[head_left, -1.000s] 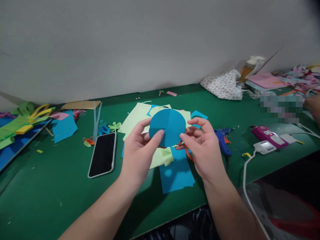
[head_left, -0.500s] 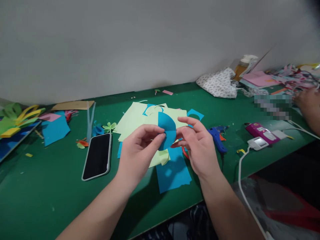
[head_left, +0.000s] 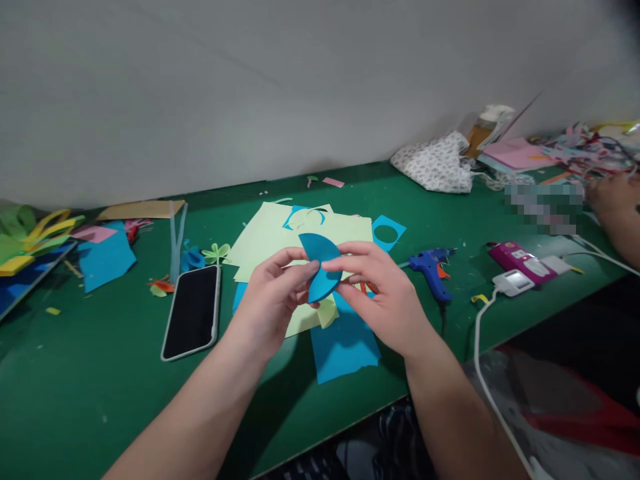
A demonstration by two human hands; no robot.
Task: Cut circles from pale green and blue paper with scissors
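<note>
I see both hands closed on one thing. The left hand [head_left: 273,303] pinches the blue paper piece [head_left: 320,267] between thumb and forefinger at its left edge. The right hand [head_left: 385,300] grips it from the right, thumb on the face turned toward me and the other fingers curled behind. The piece looks half-round. It is held up off the green table [head_left: 100,373], right between the two sets of fingertips, at the middle of my view.

Below and just beyond the hands lie pale green sheets [head_left: 265,237], overlapping in a loose stack. A larger blue sheet [head_left: 345,343] sticks out from under them on the near side, close to the table edge. At the far right corner of the stack is a blue square with a round hole [head_left: 387,232].

Left of the left hand a phone [head_left: 193,310] lies face up with its screen dark. A small green paper flower [head_left: 216,253] sits just beyond it. Further left there is a blue scrap [head_left: 105,257], and then a bundle of green and yellow paper strips [head_left: 35,233] at the table's left end.

To the right of the right hand a blue glue gun [head_left: 430,270] rests on the table. Past that are a pink device [head_left: 520,260] and a white adapter [head_left: 510,283], and a white cable [head_left: 480,347] runs from the adapter toward the near edge. A patterned cloth [head_left: 435,163] is bunched up by the far wall. At the far right edge, another person's hand [head_left: 613,197] lies among coloured paper scraps.
</note>
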